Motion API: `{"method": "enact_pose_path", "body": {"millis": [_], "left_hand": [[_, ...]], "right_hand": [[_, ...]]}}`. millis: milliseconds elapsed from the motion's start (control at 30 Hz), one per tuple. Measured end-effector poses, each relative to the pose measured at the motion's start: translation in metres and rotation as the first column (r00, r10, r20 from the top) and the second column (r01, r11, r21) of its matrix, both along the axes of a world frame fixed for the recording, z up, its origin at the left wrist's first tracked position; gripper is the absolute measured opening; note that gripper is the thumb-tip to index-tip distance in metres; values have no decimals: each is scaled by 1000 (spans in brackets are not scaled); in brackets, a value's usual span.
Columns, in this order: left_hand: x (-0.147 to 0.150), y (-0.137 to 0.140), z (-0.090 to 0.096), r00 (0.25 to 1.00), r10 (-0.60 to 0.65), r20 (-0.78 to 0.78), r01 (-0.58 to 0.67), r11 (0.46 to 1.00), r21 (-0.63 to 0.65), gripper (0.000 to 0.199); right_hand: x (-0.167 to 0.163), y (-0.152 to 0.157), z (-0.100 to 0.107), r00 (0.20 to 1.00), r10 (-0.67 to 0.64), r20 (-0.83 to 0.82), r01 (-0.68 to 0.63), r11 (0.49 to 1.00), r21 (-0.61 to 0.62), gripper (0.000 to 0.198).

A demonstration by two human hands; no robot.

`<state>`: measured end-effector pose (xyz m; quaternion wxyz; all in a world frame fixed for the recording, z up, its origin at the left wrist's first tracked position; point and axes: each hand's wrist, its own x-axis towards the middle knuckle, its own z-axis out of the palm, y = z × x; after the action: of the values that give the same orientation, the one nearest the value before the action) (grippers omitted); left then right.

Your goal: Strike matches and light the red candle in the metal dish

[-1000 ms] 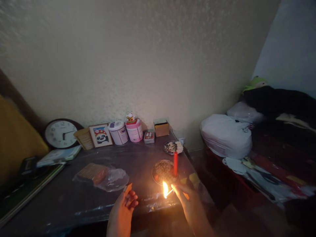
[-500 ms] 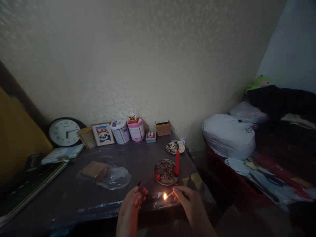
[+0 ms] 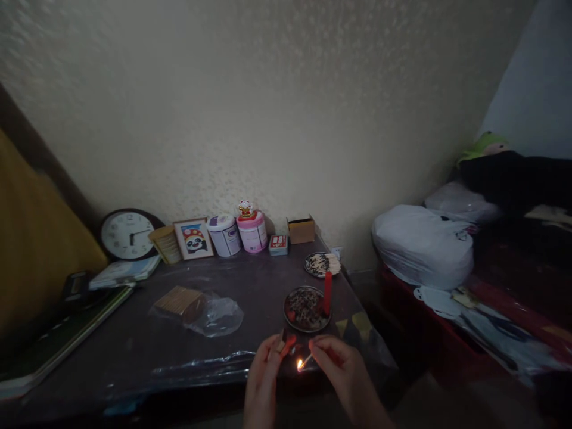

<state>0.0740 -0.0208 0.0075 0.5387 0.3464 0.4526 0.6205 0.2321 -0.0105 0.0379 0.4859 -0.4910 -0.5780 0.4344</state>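
Note:
My right hand (image 3: 336,357) pinches a lit match (image 3: 307,360) between thumb and fingers, its flame low and to the left. Close by on the left, my left hand (image 3: 267,369) is closed around a small dark-edged piece (image 3: 282,337) that looks like a matchbox, mostly hidden by the fingers. Just beyond both hands is a round plate (image 3: 295,325) strewn with dark burnt bits. A red candle (image 3: 328,293) stands upright at the plate's right side. Behind it, a smaller plate (image 3: 308,269) holds many matchsticks (image 3: 329,263).
On the dark table (image 3: 259,286) lie a stack of brown sticks (image 3: 179,301) and a clear plastic bag (image 3: 218,316). A clock (image 3: 127,233), a framed panda picture (image 3: 193,239), two tins (image 3: 224,237) and a cardboard box (image 3: 301,231) line the wall. White bags (image 3: 422,244) sit at right.
My left hand has moved right, closer to the match, and its fingers have closed in. The match flame is smaller and hangs slightly lower. The view has shifted a little.

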Motion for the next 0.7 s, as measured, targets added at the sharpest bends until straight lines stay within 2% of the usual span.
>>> {"method": "enact_pose_path", "body": {"millis": [100, 267, 500, 600, 700], "left_hand": [[2, -2, 5, 999, -11, 33, 9, 999, 53, 36], [1, -1, 4, 998, 41, -42, -41, 999, 4, 39], [-6, 5, 2, 993, 106, 42, -107, 994, 24, 49], [-8, 3, 4, 984, 171, 42, -171, 985, -1, 46], [-9, 2, 4, 956, 270, 116, -272, 962, 2, 39]], "right_hand": [[-1, -1, 0, 1000, 20, -22, -20, 1000, -19, 23], [-2, -1, 0, 999, 15, -38, -17, 998, -54, 24], [-6, -1, 3, 999, -1, -42, -1, 999, -49, 29], [-6, 1, 2, 1000, 16, -26, -17, 999, -36, 28], [-7, 4, -3, 999, 32, -28, -33, 999, -35, 26]]}}
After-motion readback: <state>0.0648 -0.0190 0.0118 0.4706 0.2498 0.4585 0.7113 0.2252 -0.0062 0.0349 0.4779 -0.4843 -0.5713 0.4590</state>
